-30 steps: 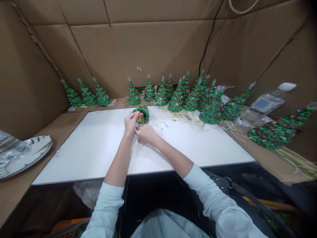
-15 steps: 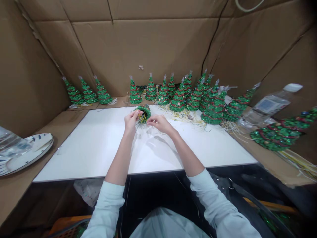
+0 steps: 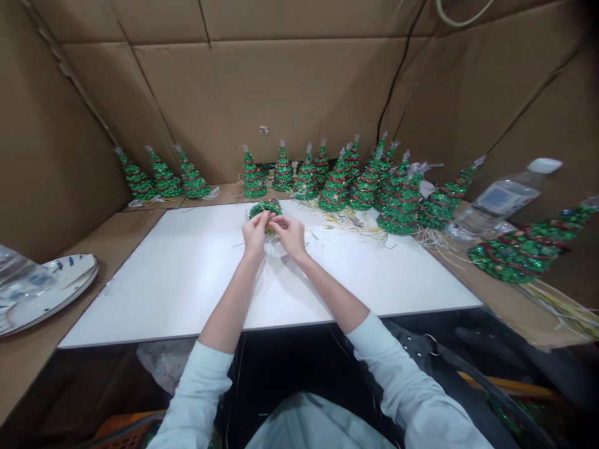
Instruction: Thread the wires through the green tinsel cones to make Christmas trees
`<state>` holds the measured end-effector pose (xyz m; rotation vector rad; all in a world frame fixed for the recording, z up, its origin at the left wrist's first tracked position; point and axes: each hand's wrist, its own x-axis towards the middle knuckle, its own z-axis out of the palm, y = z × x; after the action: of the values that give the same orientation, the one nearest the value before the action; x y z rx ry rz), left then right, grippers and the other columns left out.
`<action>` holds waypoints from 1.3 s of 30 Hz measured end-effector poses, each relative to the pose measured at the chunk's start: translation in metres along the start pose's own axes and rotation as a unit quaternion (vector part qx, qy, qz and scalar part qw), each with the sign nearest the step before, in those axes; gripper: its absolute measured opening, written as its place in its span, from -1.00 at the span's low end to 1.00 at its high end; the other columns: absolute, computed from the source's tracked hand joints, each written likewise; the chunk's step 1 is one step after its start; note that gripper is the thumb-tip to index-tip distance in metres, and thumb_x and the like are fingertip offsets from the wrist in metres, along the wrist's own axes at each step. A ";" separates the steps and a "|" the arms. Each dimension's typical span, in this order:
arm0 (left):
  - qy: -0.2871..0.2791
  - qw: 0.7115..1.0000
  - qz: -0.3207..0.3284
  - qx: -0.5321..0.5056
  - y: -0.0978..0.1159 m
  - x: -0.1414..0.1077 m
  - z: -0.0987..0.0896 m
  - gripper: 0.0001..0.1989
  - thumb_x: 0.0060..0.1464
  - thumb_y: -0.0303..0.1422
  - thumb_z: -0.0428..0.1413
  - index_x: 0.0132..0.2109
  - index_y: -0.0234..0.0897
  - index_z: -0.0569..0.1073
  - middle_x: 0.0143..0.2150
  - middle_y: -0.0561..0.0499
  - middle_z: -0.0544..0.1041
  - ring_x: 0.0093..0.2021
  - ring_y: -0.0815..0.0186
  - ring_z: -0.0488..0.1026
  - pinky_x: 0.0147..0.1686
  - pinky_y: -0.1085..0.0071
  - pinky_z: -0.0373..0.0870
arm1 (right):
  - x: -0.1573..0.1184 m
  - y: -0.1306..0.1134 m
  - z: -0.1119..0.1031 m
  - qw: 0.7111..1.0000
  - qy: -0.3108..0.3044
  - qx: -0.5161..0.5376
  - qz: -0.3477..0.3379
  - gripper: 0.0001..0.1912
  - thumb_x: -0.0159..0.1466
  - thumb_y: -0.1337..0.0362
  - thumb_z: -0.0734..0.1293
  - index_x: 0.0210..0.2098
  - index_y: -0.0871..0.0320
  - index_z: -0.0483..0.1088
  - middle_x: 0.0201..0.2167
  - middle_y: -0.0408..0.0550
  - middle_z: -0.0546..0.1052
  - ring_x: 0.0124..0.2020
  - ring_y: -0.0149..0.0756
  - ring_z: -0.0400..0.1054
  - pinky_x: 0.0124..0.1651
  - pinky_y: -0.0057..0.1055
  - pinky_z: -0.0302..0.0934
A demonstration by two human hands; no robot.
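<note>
Both forearms reach forward from pale mint sleeves and angle in toward each other, elbows out, wrists lifted just above the near middle of the white board (image 3: 187, 280). The left hand (image 3: 255, 236) is closed around a small glittery green cone tree (image 3: 265, 209), which lies on its side just past the fingers, near the far edge of the board. Yellow strands (image 3: 268, 227) hang from its underside. The right hand (image 3: 289, 236) is pinched thumb to fingers at those strands, though the fingers hide exactly what they grip.

Compared with the earlier frame, the right hand has closed in from a little way off and now sits just beside the left, almost touching it. The two hands also cover more of the tree's open base.

Beyond the far edge of the board, a row of finished-looking trees (image 3: 306, 181) stands on the cardboard counter (image 3: 110, 215), with loose straw (image 3: 341, 217) spilling onto the board. A plastic bottle (image 3: 505, 196) lies at the right, and a blue-patterned plate (image 3: 70, 280) sits at the left edge of the counter.
</note>
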<state>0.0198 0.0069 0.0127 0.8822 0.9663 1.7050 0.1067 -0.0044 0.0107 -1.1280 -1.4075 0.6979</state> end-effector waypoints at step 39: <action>0.013 0.998 -0.025 0.063 0.011 0.018 -0.023 -0.70 -0.19 -0.24 0.21 -0.30 -0.37 0.52 -0.31 -0.11 0.57 -0.27 0.32 0.48 -0.28 0.45 0.34 | -0.012 0.001 -0.003 0.872 -0.307 -0.276 -0.264 -0.80 0.16 0.37 0.28 -0.29 0.08 0.53 -0.34 -0.09 0.49 -0.33 -0.38 0.35 -0.33 -0.50 0.14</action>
<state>-0.0100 0.0163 0.0152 0.9118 1.1144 1.6298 0.1080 -0.0158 0.0058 -0.8835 -2.4561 0.2469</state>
